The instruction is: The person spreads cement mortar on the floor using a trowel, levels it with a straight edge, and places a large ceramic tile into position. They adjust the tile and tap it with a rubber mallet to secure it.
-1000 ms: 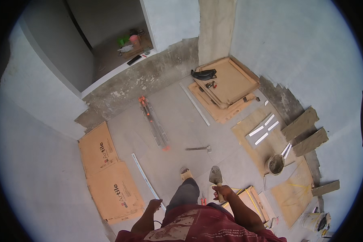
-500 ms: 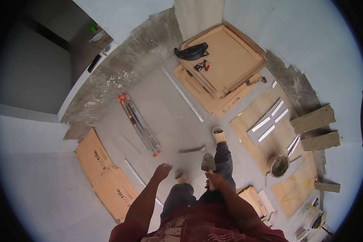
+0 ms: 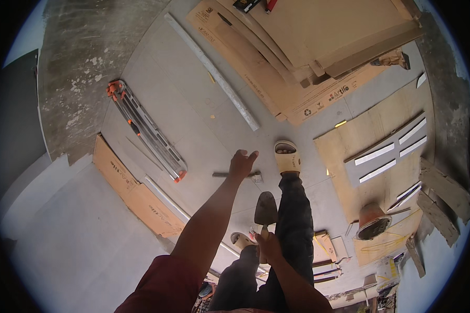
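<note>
My right hand [image 3: 268, 247] is closed round the handle of a pointing trowel [image 3: 266, 208], its grey blade directed away from me, beside my right leg. Reaching forward, my left hand [image 3: 242, 165] has its fingers apart and nothing in them. Below it, a hammer [image 3: 257, 177] lies on the tiled floor; the hand hides part of its handle in this view. Whether the hand touches the hammer cannot be made out. My right foot wears a beige clog [image 3: 287, 156] just right of the hammer.
An orange and grey tile cutter [image 3: 146, 130] lies at left, near a long metal straightedge [image 3: 214, 73]. Flattened cardboard [image 3: 318, 99] covers the far floor. At right are a mortar bucket [image 3: 374, 221], white strips [image 3: 377, 171] on board, and mortar-coated planks [image 3: 438, 208].
My left hand has swung forward and right, over the hammer, its fingers now spread. The trowel stays in my right hand. My view has tipped lower and come closer to the floor.
</note>
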`<state>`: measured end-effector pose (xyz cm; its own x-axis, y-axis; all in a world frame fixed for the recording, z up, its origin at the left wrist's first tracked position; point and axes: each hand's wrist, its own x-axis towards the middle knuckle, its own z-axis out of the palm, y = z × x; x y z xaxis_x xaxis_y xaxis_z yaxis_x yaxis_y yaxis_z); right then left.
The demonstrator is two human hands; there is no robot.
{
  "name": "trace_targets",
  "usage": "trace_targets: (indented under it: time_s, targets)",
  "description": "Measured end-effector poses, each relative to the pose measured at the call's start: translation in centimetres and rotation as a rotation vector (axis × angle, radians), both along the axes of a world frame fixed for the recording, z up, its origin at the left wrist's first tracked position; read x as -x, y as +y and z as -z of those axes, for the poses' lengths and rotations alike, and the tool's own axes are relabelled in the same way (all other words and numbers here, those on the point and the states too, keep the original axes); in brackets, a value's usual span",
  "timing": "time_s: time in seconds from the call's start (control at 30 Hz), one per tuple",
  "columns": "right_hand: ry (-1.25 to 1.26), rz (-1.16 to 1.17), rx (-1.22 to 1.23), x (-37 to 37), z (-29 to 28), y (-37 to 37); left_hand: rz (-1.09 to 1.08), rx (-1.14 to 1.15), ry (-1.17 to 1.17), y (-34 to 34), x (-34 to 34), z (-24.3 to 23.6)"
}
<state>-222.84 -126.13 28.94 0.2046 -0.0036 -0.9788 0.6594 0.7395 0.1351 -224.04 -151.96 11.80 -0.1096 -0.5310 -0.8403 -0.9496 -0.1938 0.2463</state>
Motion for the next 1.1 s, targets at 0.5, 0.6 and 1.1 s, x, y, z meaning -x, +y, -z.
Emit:
trace_targets:
  time_s: [0.5, 0.6, 1.1]
  targets:
    - [-0.123, -0.059, -0.031, 2.9, -0.6, -2.6, -0.298, -0.239, 0.254, -4.4, -0.6, 6.8]
    - [0.030, -0.111, -0.041, 4.2, 0.6, -1.4, -0.687, -0.628, 0.697, -2.1, -0.5, -5.0]
    - [0.610, -0.344, 0.367, 14.0, -17.1, -6.9, -1.011, -0.819, 1.786, -0.3, -20.3, -51.8]
